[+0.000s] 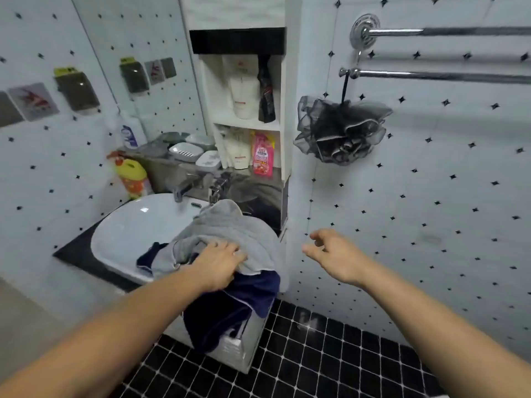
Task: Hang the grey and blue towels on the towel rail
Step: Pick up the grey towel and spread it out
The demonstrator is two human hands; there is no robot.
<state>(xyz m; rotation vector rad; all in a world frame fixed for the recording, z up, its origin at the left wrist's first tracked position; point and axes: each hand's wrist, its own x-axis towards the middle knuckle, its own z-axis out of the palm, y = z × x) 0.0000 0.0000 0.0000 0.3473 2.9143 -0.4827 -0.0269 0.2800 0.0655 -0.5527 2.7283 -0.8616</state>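
Observation:
A grey towel lies crumpled over the right rim of the white sink. Under it a dark blue towel hangs down the front of the vanity. My left hand rests flat on the grey towel with fingers spread, palm down on the cloth. My right hand hovers in the air to the right of the towels, fingers loosely curled and apart, holding nothing. The chrome towel rail with two bars is fixed high on the right wall.
A black mesh bath sponge hangs from the rail's left end. A white shelf unit with bottles stands behind the sink. Soap dishes and taps sit on the ledge. The floor has black tiles.

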